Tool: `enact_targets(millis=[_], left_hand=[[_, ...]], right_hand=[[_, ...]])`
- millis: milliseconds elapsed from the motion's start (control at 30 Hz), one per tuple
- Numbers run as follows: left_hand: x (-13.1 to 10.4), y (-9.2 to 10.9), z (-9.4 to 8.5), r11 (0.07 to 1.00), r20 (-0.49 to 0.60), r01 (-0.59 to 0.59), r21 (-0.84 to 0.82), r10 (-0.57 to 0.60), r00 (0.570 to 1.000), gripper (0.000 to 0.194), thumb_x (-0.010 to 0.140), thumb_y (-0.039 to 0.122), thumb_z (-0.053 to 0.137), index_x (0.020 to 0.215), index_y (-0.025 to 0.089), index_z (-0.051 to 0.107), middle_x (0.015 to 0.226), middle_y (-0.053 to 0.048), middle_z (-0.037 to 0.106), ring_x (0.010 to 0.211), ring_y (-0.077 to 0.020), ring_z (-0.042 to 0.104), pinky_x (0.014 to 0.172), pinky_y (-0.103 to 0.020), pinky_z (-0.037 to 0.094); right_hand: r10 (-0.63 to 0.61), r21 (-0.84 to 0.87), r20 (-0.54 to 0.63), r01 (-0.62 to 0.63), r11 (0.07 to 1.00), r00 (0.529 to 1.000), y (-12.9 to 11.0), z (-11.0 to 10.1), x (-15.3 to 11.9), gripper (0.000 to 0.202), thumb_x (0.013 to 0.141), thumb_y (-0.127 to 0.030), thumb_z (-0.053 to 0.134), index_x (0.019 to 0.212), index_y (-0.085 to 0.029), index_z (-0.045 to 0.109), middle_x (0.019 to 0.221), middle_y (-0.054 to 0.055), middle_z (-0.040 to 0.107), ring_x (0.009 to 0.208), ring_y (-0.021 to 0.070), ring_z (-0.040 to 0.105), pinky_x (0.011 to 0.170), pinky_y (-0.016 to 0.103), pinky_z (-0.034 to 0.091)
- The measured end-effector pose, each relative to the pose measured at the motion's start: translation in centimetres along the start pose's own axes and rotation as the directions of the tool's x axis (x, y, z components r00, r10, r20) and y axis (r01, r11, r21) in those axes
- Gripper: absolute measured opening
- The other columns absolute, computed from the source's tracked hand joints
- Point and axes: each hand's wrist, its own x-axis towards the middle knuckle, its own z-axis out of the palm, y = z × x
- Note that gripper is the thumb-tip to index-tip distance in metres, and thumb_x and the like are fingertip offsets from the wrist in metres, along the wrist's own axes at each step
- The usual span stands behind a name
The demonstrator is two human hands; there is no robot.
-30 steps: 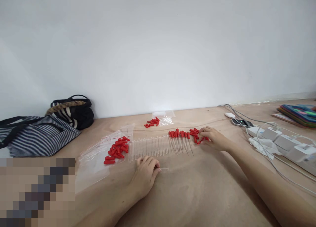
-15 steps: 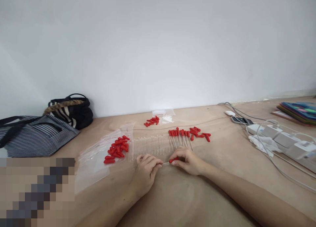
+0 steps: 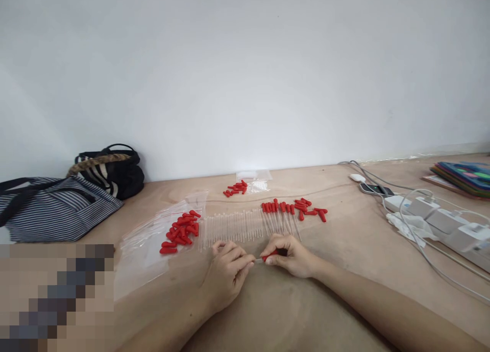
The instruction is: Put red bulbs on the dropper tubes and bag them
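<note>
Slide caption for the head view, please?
Left hand holds a clear tube, right hand a red bulb at its end.

1. No lettering, label, brand or number is readable.
2. A small dark device (image 3: 375, 189) on the tabletop (image 3: 363, 229) has a tiny green mark, too small to make out.

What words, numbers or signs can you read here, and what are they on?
None that I can read.
Black gadget: a tiny green spot, too small to tell if it's a number or just a light.
White plugs: any print is too small and blurred.
Colorful stack: shapes show, but no letters I can make out.
Red bulbs and clear bags: no readable writing.
</note>
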Motion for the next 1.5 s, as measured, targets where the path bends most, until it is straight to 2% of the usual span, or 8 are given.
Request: enact_targets(millis=[133,300,500,733,967,1200,1333,1500], left_hand=[[-0.1,0.2,0.2,1.000,-0.017,-0.006,0.022,0.006,1.000,0.021,0.083,0.018,0.042,0.077,0.023,0.062,0.067,0.002,0.062,0.070,-0.0141,0.051,0.073,-0.033,0.025],[-0.2,0.5,0.8,0.999,-0.099,0.037,0.024,-0.034,0.994,0.022,0.083,0.017,0.041,0.079,0.022,0.061,0.067,0.002,0.063,0.070,-0.0138,0.052,0.073,-0.033,0.025],[-0.4,0.7,1.1,0.998,-0.135,0.057,0.027,-0.052,0.989,0.023,0.084,0.018,0.040,0.076,0.022,0.061,0.066,0.003,0.064,0.068,-0.0131,0.053,0.072,-0.033,0.025],[-0.4,0.6,1.4,0.996,-0.136,0.090,-0.017,-0.092,0.986,0.024,0.085,0.018,0.039,0.075,0.022,0.060,0.066,0.003,0.065,0.067,-0.0145,0.053,0.073,-0.036,0.023],[-0.6,0.3,1.8,0.996,-0.139,0.069,-0.060,-0.077,0.987,0.022,0.084,0.018,0.040,0.075,0.022,0.060,0.066,0.003,0.064,0.068,-0.0145,0.053,0.073,-0.036,0.023],[-0.2,0.3,1.1,0.996,-0.111,0.068,-0.062,-0.075,0.991,0.021,0.083,0.018,0.042,0.075,0.023,0.061,0.066,0.003,0.065,0.069,-0.0146,0.053,0.076,-0.037,0.022],[-0.1,0.2,0.6,0.996,-0.040,0.083,-0.042,-0.084,0.996,0.020,0.083,0.019,0.044,0.075,0.024,0.061,0.067,0.006,0.066,0.069,-0.0127,0.054,0.077,-0.035,0.022],[-0.2,0.2,1.0,0.992,0.006,0.100,-0.074,-0.100,0.995,0.022,0.085,0.022,0.041,0.074,0.023,0.061,0.064,0.004,0.065,0.069,-0.0137,0.054,0.077,-0.035,0.023]], right_hand=[[0.016,0.078,-0.035,-0.013,0.997,0.999,0.3,0.4,0.0,0.018,0.067,-0.036,0.067,0.073,-0.020,0.068,0.067,0.002,0.059,0.065,0.0122,0.054,0.061,0.025,0.044],[0.025,0.104,-0.114,-0.013,0.994,0.993,0.3,0.9,-0.1,0.017,0.066,-0.035,0.068,0.071,-0.019,0.068,0.069,0.002,0.061,0.064,0.0118,0.055,0.060,0.026,0.045],[-0.117,-0.029,-0.167,0.114,0.993,0.979,-0.3,1.1,-0.2,0.012,0.070,-0.033,0.065,0.073,-0.022,0.068,0.066,0.003,0.064,0.064,0.0134,0.054,0.063,0.028,0.045],[-0.112,-0.102,-0.250,0.089,0.991,0.962,-0.5,1.7,-0.2,0.014,0.070,-0.034,0.064,0.067,-0.021,0.066,0.062,0.002,0.062,0.061,0.0132,0.054,0.057,0.027,0.044],[-0.108,-0.136,-0.180,0.084,0.987,0.978,-0.7,1.8,-0.1,0.012,0.071,-0.033,0.064,0.069,-0.021,0.067,0.064,0.002,0.064,0.061,0.0133,0.054,0.061,0.029,0.042],[-0.058,-0.320,-0.134,0.013,0.947,0.989,-0.9,1.2,-0.1,0.019,0.068,-0.039,0.066,0.081,-0.024,0.067,0.067,0.002,0.065,0.068,0.0156,0.053,0.075,0.037,0.035],[-0.151,-0.435,-0.112,0.088,0.896,0.982,-0.3,0.4,-0.3,0.023,0.069,-0.035,0.066,0.091,-0.027,0.065,0.073,0.001,0.067,0.075,0.0170,0.053,0.080,0.040,0.028],[-0.262,-0.440,-0.087,0.200,0.876,0.961,-0.6,0.6,-0.2,0.007,0.074,-0.031,0.063,0.079,-0.026,0.065,0.067,-0.003,0.067,0.073,0.0146,0.053,0.083,0.040,0.025]])
